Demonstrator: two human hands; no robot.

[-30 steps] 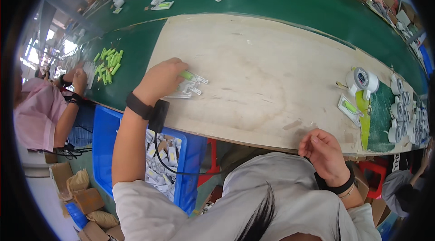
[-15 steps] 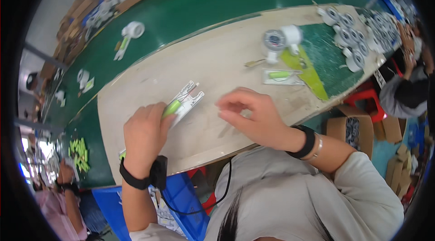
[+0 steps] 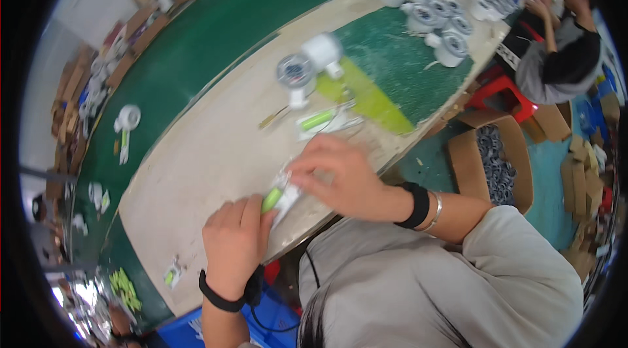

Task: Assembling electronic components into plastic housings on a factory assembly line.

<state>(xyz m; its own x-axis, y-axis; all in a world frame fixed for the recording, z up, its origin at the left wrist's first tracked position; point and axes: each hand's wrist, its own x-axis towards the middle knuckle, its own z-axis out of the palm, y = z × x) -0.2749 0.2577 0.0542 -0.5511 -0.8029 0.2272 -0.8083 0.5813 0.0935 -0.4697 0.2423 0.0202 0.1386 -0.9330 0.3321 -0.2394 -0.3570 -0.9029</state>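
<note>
White plastic holder (image 3: 286, 203) with a green cylinder (image 3: 271, 200) lying along it sits between the two hands, near the front edge of the bench (image 3: 196, 171); the left hand (image 3: 236, 233) has its lower end gripped between thumb and curled fingers, while the right hand (image 3: 343, 178) has thumb and fingertips drawn close at the upper end, too blurred to tell whether they pinch it. Just beyond the right hand lies a second holder (image 3: 343, 121), also carrying a green cylinder, and past that stand a round grey-faced unit (image 3: 296, 73) and a white drum (image 3: 322, 52), crowding that side beside a lime-green sheet (image 3: 376, 104). Farther right, round white-and-grey units (image 3: 450, 49) cluster on a scuffed green surface; far left are a small loose holder (image 3: 173, 275) and a heap of green cylinders (image 3: 124, 289). On the floor, an open cardboard box (image 3: 462, 161) contains dark grey curved pieces (image 3: 497, 168); a blue bin (image 3: 180, 333) shows partly below the bench, its contents mostly hidden. Pale, smooth board tops the working area, the sheet is flat and tapering, and the drum's wall is glossy.
</note>
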